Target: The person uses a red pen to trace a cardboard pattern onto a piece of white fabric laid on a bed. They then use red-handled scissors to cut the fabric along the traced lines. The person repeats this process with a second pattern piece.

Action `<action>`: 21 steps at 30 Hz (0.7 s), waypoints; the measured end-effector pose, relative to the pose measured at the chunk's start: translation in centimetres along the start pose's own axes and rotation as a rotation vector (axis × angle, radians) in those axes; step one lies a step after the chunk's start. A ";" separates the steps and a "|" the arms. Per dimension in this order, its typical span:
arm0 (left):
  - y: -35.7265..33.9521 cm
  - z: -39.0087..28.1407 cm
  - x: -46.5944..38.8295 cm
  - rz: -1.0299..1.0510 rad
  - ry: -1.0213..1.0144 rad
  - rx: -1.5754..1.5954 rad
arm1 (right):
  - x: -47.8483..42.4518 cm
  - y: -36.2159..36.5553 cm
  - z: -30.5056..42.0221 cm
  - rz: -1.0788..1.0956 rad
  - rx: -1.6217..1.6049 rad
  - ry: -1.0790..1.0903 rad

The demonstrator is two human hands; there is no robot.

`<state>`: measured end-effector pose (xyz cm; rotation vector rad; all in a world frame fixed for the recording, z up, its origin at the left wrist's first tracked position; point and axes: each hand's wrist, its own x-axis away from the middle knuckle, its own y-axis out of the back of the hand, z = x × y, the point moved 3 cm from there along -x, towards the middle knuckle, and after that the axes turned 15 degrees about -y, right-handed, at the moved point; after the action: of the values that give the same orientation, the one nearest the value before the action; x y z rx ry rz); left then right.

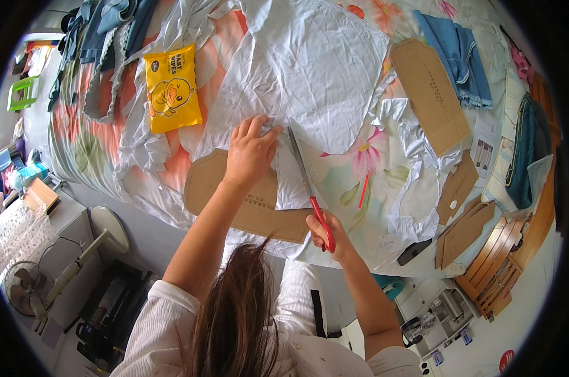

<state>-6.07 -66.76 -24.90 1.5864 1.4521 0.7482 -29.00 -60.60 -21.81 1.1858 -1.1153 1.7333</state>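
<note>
My right hand (330, 234) grips a pair of scissors (319, 214) by the red handles. Their long metal blades point away from me, with the tips beside my left fingers and over the white fabric (322, 70). My left hand (252, 151) presses down on the fabric, its fingers curled around a small gathered fold. Under my left forearm lies a brown cardboard pattern piece (204, 184) with rounded end and printed writing. A narrow flap of white fabric (291, 184) overlaps this cardboard between my hands.
A yellow baby wipes pack (173, 89) lies left on the floral sheet (359, 174). Rightward are a red pen-like stick (364, 188), white fabric scraps (414, 188), another cardboard pattern (430, 94), folded denim (458, 61) and a dark phone-like object (414, 252). A fan (27, 287) stands lower left.
</note>
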 end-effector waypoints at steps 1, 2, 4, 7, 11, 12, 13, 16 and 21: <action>0.1 -0.1 0.0 0.000 0.002 0.002 | 0.0 0.0 0.1 -0.011 0.010 0.004; 0.1 -0.1 0.0 -0.001 0.004 0.005 | 0.0 0.1 0.1 -0.019 0.019 0.002; 0.1 -0.1 0.0 -0.002 0.004 0.007 | 0.0 0.3 0.1 -0.035 0.037 -0.002; 0.1 0.0 0.0 -0.008 0.001 0.008 | 0.5 0.1 0.7 -0.042 0.042 0.007; 0.0 0.1 0.0 -0.023 -0.003 0.009 | 0.3 0.5 0.6 -0.053 0.084 0.030; 0.0 0.1 0.0 -0.026 -0.005 0.008 | 0.4 0.5 0.7 -0.056 0.100 0.027; 0.0 0.1 0.0 -0.028 -0.007 0.007 | 0.4 0.6 0.7 -0.058 0.116 0.024; 0.0 0.1 0.0 -0.027 -0.006 0.013 | 0.4 0.8 0.9 -0.055 0.125 0.016; 0.1 0.1 0.0 -0.022 0.000 0.013 | 0.4 1.4 1.1 -0.056 0.230 0.037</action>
<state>-5.89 -66.77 -24.86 1.5781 1.4752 0.7274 -30.03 -62.08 -21.51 1.3046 -0.8696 1.8699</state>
